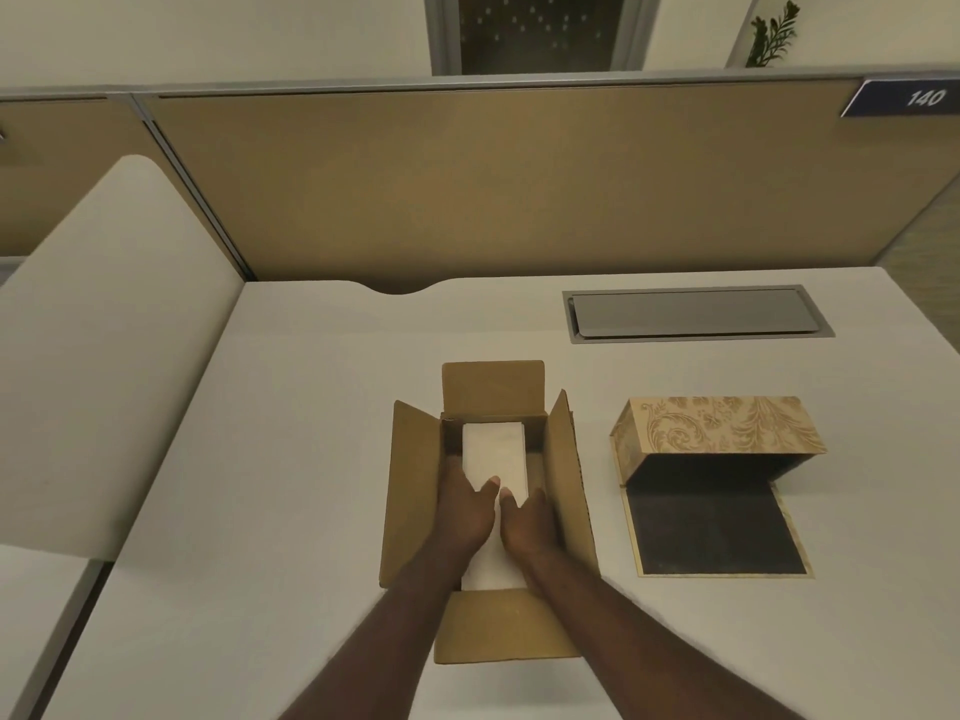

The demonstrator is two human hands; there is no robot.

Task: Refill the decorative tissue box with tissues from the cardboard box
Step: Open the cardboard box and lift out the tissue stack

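Note:
A brown cardboard box (415,491) stands open on the white desk, all flaps folded outward. Inside it lies a white stack of tissues (493,449). Both my hands are inside the box. My left hand (465,511) lies along the stack's left side and my right hand (530,522) along its right side, thumbs resting on top; the fingers are hidden down the sides. To the right stands the decorative tissue box (722,426), gold with a floral pattern, tipped on its side with its dark bottom flap (714,532) lying open on the desk.
A grey metal cable hatch (696,314) is set into the desk (291,459) behind the boxes. A tan partition wall (467,189) closes the desk's far edge. A white rounded panel (104,356) stands at the left.

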